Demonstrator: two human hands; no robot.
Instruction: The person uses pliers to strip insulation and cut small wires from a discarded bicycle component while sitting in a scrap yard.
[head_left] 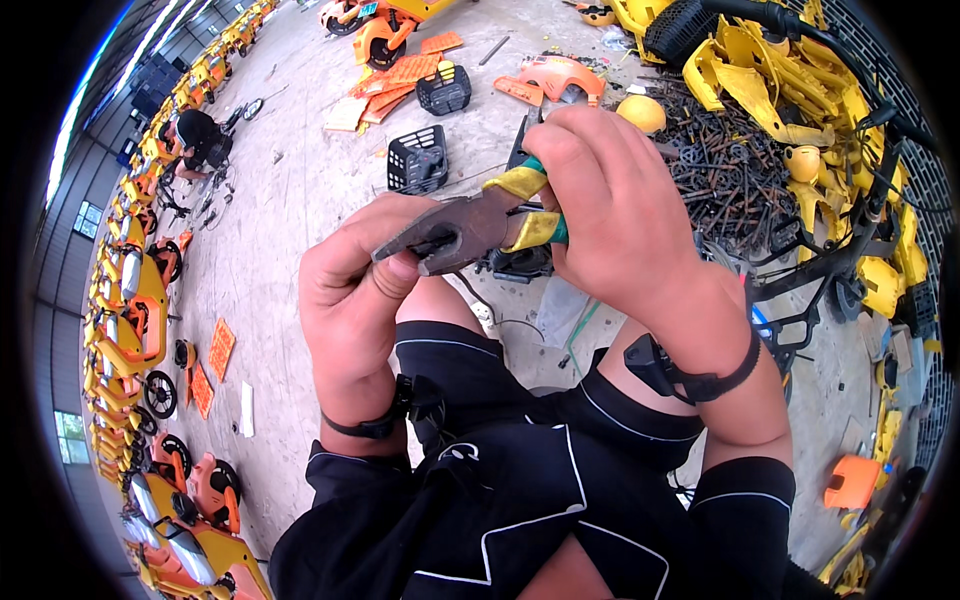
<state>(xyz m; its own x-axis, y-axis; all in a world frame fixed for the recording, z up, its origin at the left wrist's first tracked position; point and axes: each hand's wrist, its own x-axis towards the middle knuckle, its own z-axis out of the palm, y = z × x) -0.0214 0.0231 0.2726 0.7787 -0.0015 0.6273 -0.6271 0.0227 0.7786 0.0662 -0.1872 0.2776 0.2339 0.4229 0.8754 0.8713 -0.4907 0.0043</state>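
A pair of pliers (470, 228) with worn metal jaws and yellow-and-green grips is held up in front of me. My right hand (620, 195) is wrapped round the grips. At the other end, my left hand (350, 275) is closed, its thumb right against the parted jaws. Something small and dark shows between the jaws, too unclear to name. The left fingers are mostly hidden behind the thumb and jaws, and what they pinch is hidden too. Both wrists wear black straps.
Beyond my hands lie black baskets (418, 160) and orange panels (385, 90). A heap of dark metal parts (725, 170) and yellow body panels (770, 80) fills the right. Orange-and-yellow scooters (135, 320) line the left, where another person (200, 140) crouches.
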